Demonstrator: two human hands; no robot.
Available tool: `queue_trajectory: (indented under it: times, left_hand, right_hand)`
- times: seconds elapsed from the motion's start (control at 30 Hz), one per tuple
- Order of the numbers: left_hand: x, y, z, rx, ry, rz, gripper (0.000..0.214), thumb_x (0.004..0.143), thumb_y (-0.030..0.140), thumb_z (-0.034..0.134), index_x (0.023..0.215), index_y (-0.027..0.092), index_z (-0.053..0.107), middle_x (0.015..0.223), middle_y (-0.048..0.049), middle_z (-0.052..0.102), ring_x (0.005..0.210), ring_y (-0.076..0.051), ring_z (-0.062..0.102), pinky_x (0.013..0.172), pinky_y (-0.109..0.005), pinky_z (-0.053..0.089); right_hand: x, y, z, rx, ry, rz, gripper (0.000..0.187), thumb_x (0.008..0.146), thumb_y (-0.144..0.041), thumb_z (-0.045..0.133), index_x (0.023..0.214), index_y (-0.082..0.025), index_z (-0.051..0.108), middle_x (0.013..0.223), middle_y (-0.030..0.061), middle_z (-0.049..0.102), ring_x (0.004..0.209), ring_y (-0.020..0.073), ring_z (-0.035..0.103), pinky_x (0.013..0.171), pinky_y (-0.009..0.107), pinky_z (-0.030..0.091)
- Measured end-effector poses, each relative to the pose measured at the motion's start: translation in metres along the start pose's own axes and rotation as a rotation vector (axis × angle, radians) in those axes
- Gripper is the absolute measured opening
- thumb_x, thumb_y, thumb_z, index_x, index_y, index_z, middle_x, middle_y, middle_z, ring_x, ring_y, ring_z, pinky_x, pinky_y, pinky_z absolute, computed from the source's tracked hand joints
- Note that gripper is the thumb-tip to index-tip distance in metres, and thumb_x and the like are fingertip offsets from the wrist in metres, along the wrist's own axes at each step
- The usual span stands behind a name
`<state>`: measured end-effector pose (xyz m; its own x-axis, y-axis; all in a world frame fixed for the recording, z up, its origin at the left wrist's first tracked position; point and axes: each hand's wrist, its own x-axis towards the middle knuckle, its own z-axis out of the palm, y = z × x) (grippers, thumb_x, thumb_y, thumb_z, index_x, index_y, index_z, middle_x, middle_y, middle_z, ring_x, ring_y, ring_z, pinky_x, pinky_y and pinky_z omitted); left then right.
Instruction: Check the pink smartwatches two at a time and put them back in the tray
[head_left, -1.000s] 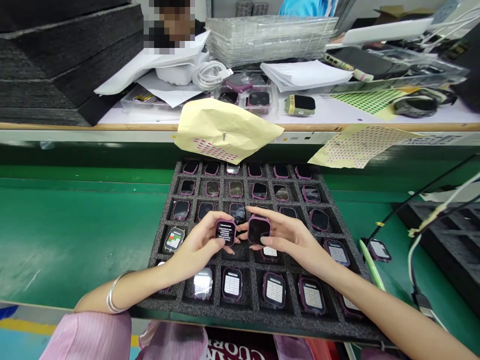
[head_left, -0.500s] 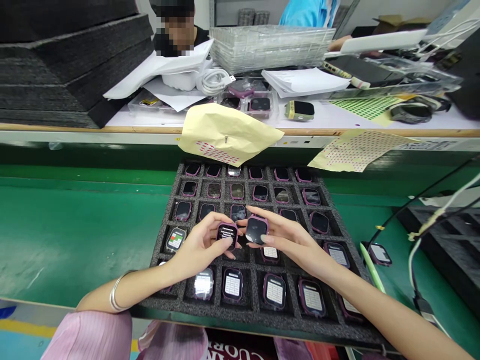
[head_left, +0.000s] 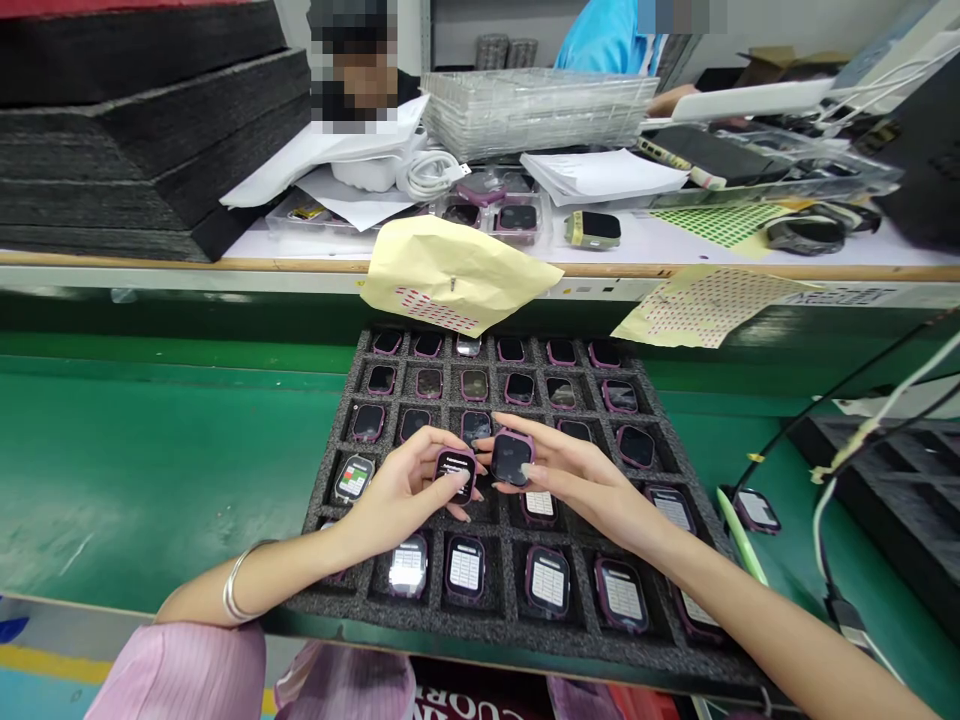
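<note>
My left hand (head_left: 420, 480) grips a purple-framed smartwatch (head_left: 454, 466) whose lit screen shows lines of white text, too small to read. The thumb lies on the lower right of that screen. In my right hand (head_left: 559, 462) is another purple smartwatch (head_left: 512, 456), its screen dark, held between thumb and fingers. The two watches are side by side, a small gap apart. Both hands hover over a black foam tray (head_left: 495, 622) with square compartments, most holding a watch. Front-row watches such as this one (head_left: 465, 568) show white screens; those in the back rows are dark.
Yellow sheets (head_left: 457, 275) hang from the shelf edge above the tray. Thick black foam blocks (head_left: 90, 170) are stacked at the upper left. A green pen-like tool (head_left: 742, 535), a loose watch (head_left: 757, 510) and cables (head_left: 823, 520) lie right. Two people are behind the shelf.
Both hands keep nearly the same pose with the two watches. The text on the left watch's screen looks shifted. The camera view has tilted slightly.
</note>
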<state>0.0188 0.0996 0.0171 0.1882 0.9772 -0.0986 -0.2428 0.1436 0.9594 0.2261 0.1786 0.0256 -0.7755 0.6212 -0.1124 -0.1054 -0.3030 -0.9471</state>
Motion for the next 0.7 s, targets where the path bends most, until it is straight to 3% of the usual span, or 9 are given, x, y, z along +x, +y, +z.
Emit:
queue_trajectory:
  times: [0.2, 0.33, 0.4, 0.5, 0.57, 0.7]
  left_hand:
    - [-0.007, -0.001, -0.011, 0.261, -0.040, 0.006, 0.043, 0.079, 0.016, 0.068, 0.115, 0.024, 0.045, 0.109, -0.0051, 0.058, 0.099, -0.020, 0.061, 0.087, -0.036, 0.052]
    - [-0.017, -0.003, -0.033, 0.761, 0.032, 0.058, 0.038, 0.082, 0.020, 0.063, 0.116, 0.024, 0.048, 0.111, -0.0065, 0.057, 0.093, -0.023, 0.059, 0.084, -0.041, 0.051]
    - [-0.022, 0.001, -0.043, 1.002, -0.004, 0.080, 0.038, 0.082, 0.023, 0.064, 0.117, 0.023, 0.048, 0.112, -0.0077, 0.056, 0.100, -0.026, 0.055, 0.088, -0.045, 0.047]
    - [-0.025, 0.012, -0.055, 1.191, -0.080, 0.120, 0.045, 0.081, 0.037, 0.066, 0.120, 0.022, 0.048, 0.118, -0.0102, 0.052, 0.109, -0.029, 0.049, 0.092, -0.044, 0.044]
    - [-0.022, 0.019, -0.062, 1.302, 0.016, 0.157, 0.042, 0.086, 0.042, 0.059, 0.120, 0.019, 0.049, 0.118, -0.0122, 0.051, 0.109, -0.030, 0.048, 0.091, -0.043, 0.043]
    - [-0.003, 0.017, -0.076, 1.460, 0.405, 0.105, 0.024, 0.093, 0.033, 0.045, 0.094, 0.013, 0.059, 0.094, -0.0155, 0.058, 0.094, -0.035, 0.052, 0.083, -0.049, 0.040]
  right_hand:
    - [0.000, -0.001, 0.002, -0.033, -0.004, 0.001, 0.049, 0.091, -0.032, 0.064, 0.136, -0.025, 0.047, 0.132, 0.0071, 0.055, 0.123, 0.0280, 0.048, 0.098, 0.049, 0.047]
    - [0.002, -0.001, 0.003, -0.070, 0.000, 0.025, 0.048, 0.088, -0.036, 0.066, 0.133, -0.025, 0.051, 0.131, 0.0064, 0.055, 0.122, 0.0289, 0.050, 0.098, 0.049, 0.048]
    - [0.004, -0.001, 0.002, -0.083, 0.007, 0.032, 0.045, 0.087, -0.036, 0.068, 0.129, -0.026, 0.055, 0.130, 0.0056, 0.056, 0.120, 0.0289, 0.051, 0.098, 0.048, 0.049]
    - [0.006, 0.000, 0.000, -0.103, 0.020, 0.047, 0.040, 0.086, -0.033, 0.070, 0.124, -0.026, 0.060, 0.124, 0.0049, 0.061, 0.117, 0.0278, 0.054, 0.097, 0.045, 0.050]
    - [0.007, 0.000, -0.001, -0.103, 0.035, 0.057, 0.039, 0.085, -0.033, 0.071, 0.122, -0.026, 0.061, 0.120, 0.0053, 0.064, 0.115, 0.0278, 0.056, 0.095, 0.044, 0.052]
    - [0.007, -0.003, -0.002, -0.092, 0.055, 0.078, 0.039, 0.082, -0.034, 0.075, 0.118, -0.023, 0.065, 0.112, 0.0073, 0.067, 0.108, 0.0293, 0.060, 0.089, 0.045, 0.056]
